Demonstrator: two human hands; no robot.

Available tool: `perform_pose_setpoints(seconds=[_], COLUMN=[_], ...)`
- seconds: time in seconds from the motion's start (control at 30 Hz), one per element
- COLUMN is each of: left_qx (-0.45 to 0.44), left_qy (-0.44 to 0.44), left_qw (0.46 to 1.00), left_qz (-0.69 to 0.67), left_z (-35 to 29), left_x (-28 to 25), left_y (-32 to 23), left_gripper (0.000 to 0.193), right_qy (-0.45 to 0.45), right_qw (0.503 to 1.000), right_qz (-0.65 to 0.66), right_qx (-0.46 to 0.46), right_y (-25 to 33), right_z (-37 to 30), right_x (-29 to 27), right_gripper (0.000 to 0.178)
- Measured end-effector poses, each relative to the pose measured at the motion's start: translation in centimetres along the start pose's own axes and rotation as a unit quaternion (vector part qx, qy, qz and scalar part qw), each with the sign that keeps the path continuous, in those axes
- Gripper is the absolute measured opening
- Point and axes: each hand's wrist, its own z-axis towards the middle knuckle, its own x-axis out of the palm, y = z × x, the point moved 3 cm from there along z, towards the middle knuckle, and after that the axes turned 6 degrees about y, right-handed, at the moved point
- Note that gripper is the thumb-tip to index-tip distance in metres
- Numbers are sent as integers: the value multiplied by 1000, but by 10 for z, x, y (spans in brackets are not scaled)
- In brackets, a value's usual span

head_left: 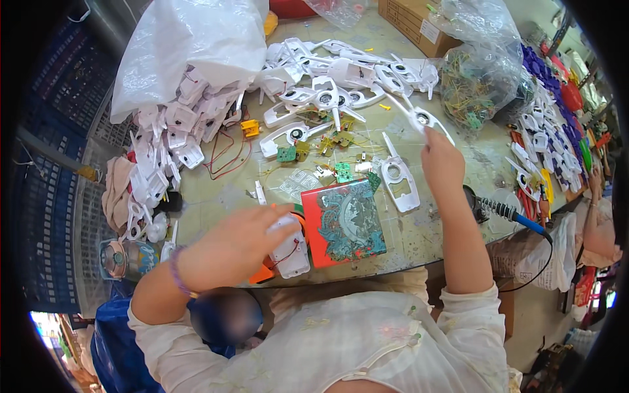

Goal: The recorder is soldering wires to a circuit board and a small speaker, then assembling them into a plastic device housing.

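Observation:
My right hand [443,164] pinches the lower end of a white plastic housing half [422,119] with a round black speaker set in it. It is raised over the right side of the table. My left hand [229,245] curls over a white plastic casing [292,254] at the near table edge; a thin dark red wire runs across that casing, and the thumb is hidden. Beside it lies a red block [314,229] with a worn, grey-green crusted top. A loose white housing half [398,180] lies between the block and my right hand. Small green circuit boards [343,172] with wires lie behind the block.
White housings pile up at the back [327,98] and spill from a white bag [190,52] on the left. A blue-handled soldering iron [527,223] sits in a spring holder at right. A clear bag of wired boards [481,92] stands behind. Other people are close by.

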Motion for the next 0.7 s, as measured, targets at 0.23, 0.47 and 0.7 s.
perform_pose_setpoints(seconds=[0.23,0.47,0.7], left_qx=[-137,-106,-254], left_qy=[-75,-111,-180], left_qw=[908,907,936], left_qz=[-389,-391,-167], left_z=[48,61,41], left_x=[-20,-14,21], left_y=[36,36,125], left_gripper=[49,36,25], right_qy=[-75,-103,-16], right_qw=[965,943,923], right_qz=[175,226,380], right_qx=[-182,-222,55], right_y=[97,93,7], right_z=[-79,-83,-102], right_x=[-88,-94,-45], right_gripper=[40,44,41])
